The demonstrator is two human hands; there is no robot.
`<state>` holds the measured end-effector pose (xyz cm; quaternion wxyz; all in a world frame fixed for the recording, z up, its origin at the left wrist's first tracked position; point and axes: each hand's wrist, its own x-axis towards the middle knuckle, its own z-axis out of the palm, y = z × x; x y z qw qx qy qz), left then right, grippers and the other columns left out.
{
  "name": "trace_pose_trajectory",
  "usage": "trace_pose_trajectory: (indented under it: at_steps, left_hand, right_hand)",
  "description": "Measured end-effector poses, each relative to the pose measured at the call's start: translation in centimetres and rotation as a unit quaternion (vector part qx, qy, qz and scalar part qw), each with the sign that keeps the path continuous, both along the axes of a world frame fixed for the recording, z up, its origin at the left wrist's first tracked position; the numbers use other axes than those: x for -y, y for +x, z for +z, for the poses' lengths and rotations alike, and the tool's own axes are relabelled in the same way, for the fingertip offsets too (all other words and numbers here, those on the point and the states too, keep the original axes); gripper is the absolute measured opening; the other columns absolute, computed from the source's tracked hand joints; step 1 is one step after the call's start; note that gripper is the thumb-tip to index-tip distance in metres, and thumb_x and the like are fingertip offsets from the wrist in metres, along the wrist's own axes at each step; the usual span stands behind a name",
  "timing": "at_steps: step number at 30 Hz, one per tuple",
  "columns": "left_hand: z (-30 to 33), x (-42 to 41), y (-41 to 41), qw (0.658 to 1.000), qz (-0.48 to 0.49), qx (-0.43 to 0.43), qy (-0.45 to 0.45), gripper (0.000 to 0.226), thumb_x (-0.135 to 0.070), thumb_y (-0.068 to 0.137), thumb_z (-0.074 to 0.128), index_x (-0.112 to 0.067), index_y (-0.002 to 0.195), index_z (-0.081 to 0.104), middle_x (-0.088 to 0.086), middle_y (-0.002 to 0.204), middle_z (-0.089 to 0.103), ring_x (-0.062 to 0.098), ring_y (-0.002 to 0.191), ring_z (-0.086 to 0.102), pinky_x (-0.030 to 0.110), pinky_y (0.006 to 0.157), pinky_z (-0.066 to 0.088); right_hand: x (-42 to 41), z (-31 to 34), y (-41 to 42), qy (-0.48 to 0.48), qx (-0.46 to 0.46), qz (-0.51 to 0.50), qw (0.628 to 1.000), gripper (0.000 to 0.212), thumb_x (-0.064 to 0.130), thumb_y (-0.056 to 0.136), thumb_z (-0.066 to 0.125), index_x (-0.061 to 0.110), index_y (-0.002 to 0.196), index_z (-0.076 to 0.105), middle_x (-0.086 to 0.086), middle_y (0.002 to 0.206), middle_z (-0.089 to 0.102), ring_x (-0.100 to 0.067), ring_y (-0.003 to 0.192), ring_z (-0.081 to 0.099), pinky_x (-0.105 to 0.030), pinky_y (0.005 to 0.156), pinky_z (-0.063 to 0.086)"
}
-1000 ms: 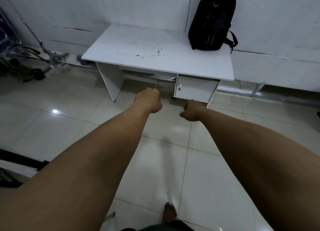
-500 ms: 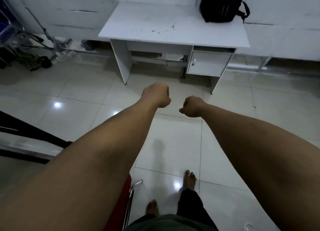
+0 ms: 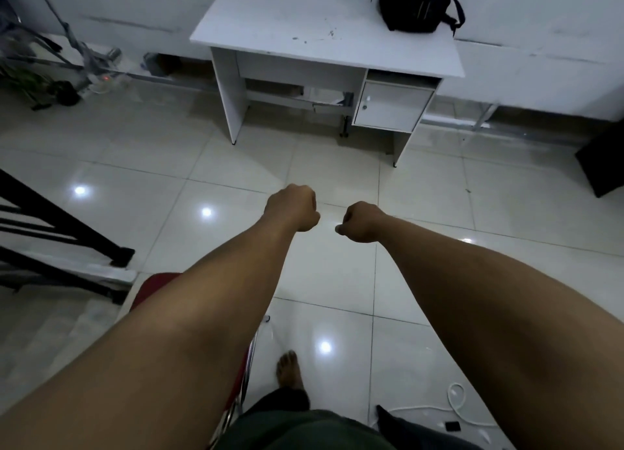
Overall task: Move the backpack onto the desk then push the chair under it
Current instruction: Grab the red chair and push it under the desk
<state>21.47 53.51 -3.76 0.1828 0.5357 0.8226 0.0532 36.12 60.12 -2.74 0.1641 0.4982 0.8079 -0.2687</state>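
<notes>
Head view: backpack (image 3: 417, 5) on desk (image 3: 287, 27); chair (image 3: 241, 375) perhaps nearby.

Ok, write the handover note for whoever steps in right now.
Left hand: closed fist, empty, held out over the floor.
Right hand: closed fist, empty, beside it.
Black backpack: on the white desk, at its back right corner, against the wall.
Red chair: low left, under the left forearm, well short of the desk.
Done: backpack placed.
Left: push the chair under the desk.
</notes>
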Motion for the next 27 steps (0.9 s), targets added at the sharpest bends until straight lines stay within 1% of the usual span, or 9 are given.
trace_pose_trajectory:
  at_steps: [5,9,13,17,22,27]
  left_hand:
    - [-2.2,6.9,2.9,0.999,0.004,0.009,-0.042,0.020,-0.029,0.086,0.064,-0.022,0.103,0.070,0.003,0.105,0.066,0.026,0.089,0.064,0.031,0.071,0.047]
    - [-3.6,13.3,5.4,0.996,0.000,0.020,-0.086,0.020,-0.030,0.085,0.063,-0.023,0.103,0.070,0.001,0.105,0.065,0.024,0.089,0.063,0.030,0.069,0.045]
    - [-4.4,19.1,7.1,0.993,0.008,0.036,-0.111,0.020,-0.031,0.087,0.062,-0.024,0.104,0.069,0.001,0.109,0.064,0.024,0.095,0.063,0.029,0.071,0.044]
    - [-4.9,22.9,7.6,0.991,0.013,0.042,-0.128,0.021,-0.032,0.089,0.061,-0.023,0.106,0.069,0.001,0.112,0.065,0.023,0.099,0.062,0.029,0.073,0.045]
    - [-5.0,26.4,7.5,0.990,0.034,0.051,-0.129,0.023,-0.034,0.088,0.061,-0.025,0.108,0.069,0.001,0.115,0.063,0.023,0.104,0.061,0.030,0.075,0.044]
    - [-5.0,29.7,6.9,0.991,0.050,0.071,-0.101,0.018,-0.034,0.086,0.062,-0.028,0.101,0.070,0.001,0.111,0.066,0.023,0.100,0.062,0.030,0.074,0.043]
  right_hand:
    - [5.7,-1.5,2.8,-0.017,-0.003,0.002,1.000,0.040,0.035,0.093,0.058,0.002,0.116,0.062,-0.012,0.118,0.064,-0.028,0.109,0.057,-0.036,0.092,0.050]
    - [11.2,-3.0,5.7,-0.044,0.016,0.016,0.999,0.041,0.035,0.093,0.058,0.001,0.115,0.063,-0.013,0.117,0.065,-0.029,0.108,0.059,-0.036,0.091,0.051]
    - [16.2,-4.0,7.8,-0.068,0.041,0.019,0.997,0.040,0.033,0.092,0.059,-0.001,0.112,0.065,-0.015,0.112,0.068,-0.028,0.101,0.061,-0.033,0.083,0.051]
    - [19.7,-4.6,7.9,-0.069,0.041,0.041,0.996,0.042,0.036,0.093,0.058,0.000,0.114,0.064,-0.013,0.119,0.063,-0.030,0.110,0.058,-0.035,0.091,0.050]
    - [23.5,-5.5,7.2,-0.083,0.032,0.059,0.994,0.041,0.035,0.094,0.056,0.000,0.114,0.064,-0.013,0.118,0.064,-0.030,0.109,0.058,-0.037,0.091,0.050]
    - [26.6,-6.5,6.1,-0.099,0.033,0.066,0.992,0.040,0.034,0.093,0.056,0.001,0.116,0.063,-0.013,0.120,0.063,-0.029,0.110,0.058,-0.035,0.090,0.049]
